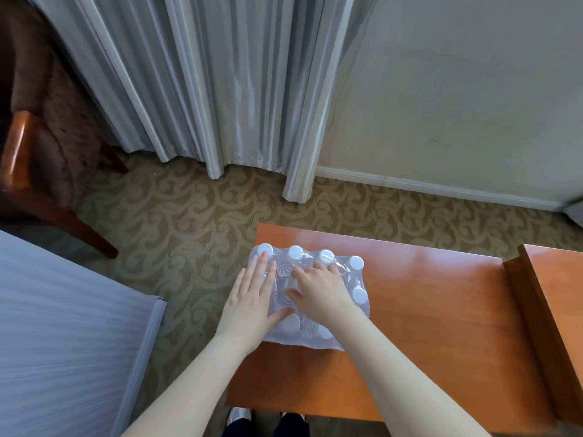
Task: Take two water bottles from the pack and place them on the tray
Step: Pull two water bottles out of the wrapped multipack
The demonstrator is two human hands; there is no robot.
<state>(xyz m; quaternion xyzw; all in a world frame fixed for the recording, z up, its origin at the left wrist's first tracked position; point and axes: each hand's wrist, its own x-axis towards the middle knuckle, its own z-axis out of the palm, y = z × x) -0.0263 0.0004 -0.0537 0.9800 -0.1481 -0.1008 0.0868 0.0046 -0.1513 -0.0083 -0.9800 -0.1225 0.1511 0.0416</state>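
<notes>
A shrink-wrapped pack of water bottles (358, 280) with white caps stands on the left end of an orange wooden table (426, 310). My left hand (252, 298) lies flat with fingers spread on the pack's left side. My right hand (318, 288) rests on top of the pack near the middle, its fingers curled into the plastic wrap around a bottle there. Whether it grips a bottle or only the wrap is unclear. No tray is in view.
A second orange wooden piece (555, 310) adjoins the table on the right. A white bed (63, 326) lies at the left, a wooden armchair (38, 146) at the far left, grey curtains (205, 83) and a beige wall (457, 89) behind. Patterned carpet covers the floor.
</notes>
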